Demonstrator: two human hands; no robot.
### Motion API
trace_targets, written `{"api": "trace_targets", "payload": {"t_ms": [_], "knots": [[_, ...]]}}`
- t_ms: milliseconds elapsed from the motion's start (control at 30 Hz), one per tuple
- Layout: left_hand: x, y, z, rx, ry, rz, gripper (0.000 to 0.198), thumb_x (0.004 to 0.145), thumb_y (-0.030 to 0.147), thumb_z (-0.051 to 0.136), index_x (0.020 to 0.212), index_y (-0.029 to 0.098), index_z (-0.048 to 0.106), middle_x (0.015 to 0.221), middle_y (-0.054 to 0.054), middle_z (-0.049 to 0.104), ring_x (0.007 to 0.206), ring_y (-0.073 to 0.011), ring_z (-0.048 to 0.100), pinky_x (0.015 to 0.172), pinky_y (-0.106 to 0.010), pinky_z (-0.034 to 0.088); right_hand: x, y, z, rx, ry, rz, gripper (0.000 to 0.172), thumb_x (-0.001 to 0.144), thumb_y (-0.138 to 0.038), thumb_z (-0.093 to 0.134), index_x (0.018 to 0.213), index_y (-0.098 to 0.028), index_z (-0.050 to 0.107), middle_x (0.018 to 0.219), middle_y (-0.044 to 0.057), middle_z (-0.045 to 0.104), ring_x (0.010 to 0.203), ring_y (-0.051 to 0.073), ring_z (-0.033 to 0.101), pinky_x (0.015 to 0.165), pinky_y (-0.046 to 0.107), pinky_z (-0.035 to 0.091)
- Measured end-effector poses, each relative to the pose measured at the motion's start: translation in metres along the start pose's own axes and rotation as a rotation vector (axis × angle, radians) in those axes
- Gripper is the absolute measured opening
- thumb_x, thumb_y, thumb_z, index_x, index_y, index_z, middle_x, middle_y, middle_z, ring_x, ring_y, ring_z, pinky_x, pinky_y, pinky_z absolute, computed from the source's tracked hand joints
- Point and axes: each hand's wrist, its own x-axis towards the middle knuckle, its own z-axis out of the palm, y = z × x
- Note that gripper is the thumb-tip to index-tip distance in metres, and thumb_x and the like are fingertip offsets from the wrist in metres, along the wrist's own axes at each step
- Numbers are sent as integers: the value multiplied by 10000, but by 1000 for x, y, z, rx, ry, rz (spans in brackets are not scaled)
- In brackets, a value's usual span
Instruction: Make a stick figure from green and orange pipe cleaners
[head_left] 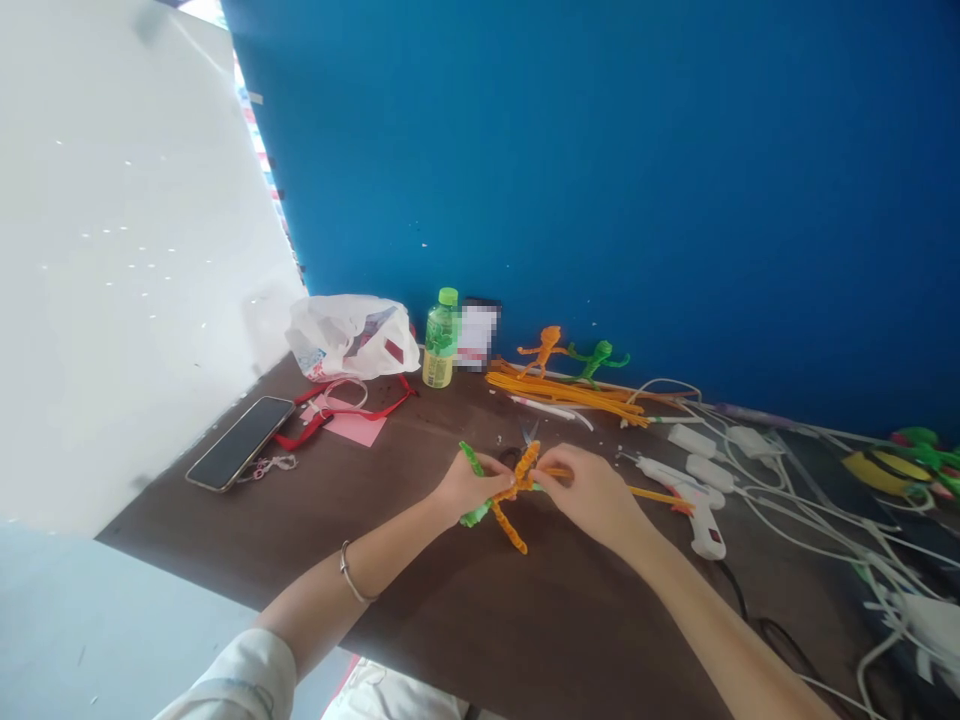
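Observation:
My left hand [471,486] pinches a pipe-cleaner figure [511,528] with twisted orange limbs and green parts, held above the dark table. One green limb sticks up past my left fingers, and a green part shows below them. My right hand [581,490] is closed on an orange pipe cleaner [660,496] close to the figure's middle; its loose length runs out to the right, beneath my hand. Behind the hands, scissors [529,434] lie partly hidden on the table.
Orange pipe cleaners [570,394], an orange figure [546,350] and a green figure [598,362] are at the back. A glue gun [694,500] and cables lie right. Bottle [441,340], plastic bag [352,335] and phone [240,443] are left on the table [360,530].

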Motion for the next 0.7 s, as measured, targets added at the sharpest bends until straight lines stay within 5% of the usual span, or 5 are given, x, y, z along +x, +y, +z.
{"api": "trace_targets", "payload": {"t_ms": [167,367,500,700], "knots": [[3,2,-1,-181,107,-26,178,566,237,704,622,90,620,554,-64,614,538,-143,603,602,-272,477,-21,-3,15,-60,114,-156,215,796,-295,431,753,-233,631,714,23,610,646,160,575,555,250,415],[1,1,-4,-406,27,-85,180,615,231,662,698,81,609,610,-73,612,571,-123,590,631,-246,468,-29,5,30,-80,173,-246,309,843,-272,359,889,-215,660,725,56,618,675,164,576,576,250,415],[-1,0,-6,-459,-113,-139,174,611,218,655,703,80,603,578,-54,594,544,-118,572,611,-252,468,-21,16,24,141,79,-160,284,823,-347,419,833,-221,674,758,46,629,648,155,574,582,248,442],[-2,6,-6,-218,-174,-163,216,520,228,723,624,82,602,520,-58,600,522,-165,603,622,-315,491,-1,33,-3,310,-171,-25,223,744,-363,521,722,-205,677,778,40,664,727,188,608,663,263,463]]}}
